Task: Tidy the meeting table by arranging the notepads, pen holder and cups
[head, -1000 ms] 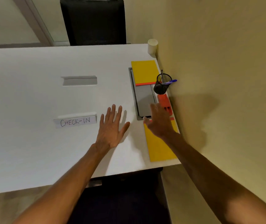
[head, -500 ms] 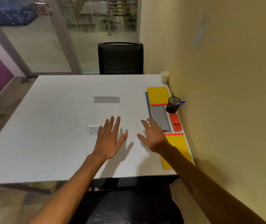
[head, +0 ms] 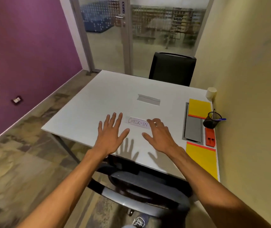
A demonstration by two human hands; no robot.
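Along the right edge of the desk, hard by the wall, lies everything you're meant to tidy, all of it well to the right of both hands. Nearest you is the near notepad, yellow w/ a red binding strip at its far end. Its long axis runs near-to-far, parallel to the desk edge. Just beyond it sits a red block, then the pen holder, a black mesh pot standing upright w/ a blue pen leaning out toward the wall. Past that is the far notepad, overlapping the far end of a grey cable tray. The cup stands in the far corner.

Your left hand and right hand hover mid-desk, either side of the CHECK-IN label. Shadows on the surface beneath suggest neither is touching down. Left fingers are straight and spread; the right ones are apart, slightly bent. Nothing is held in either.

So the move turns on one thing — the items are rightward and the R hand is clearly nearer, w/ the tray between it and the pen holder. I'd reach w/ the right; the left would have to cross over. If you take the near notepad, approach across its short side from the left edge, since the wall blocks the other.
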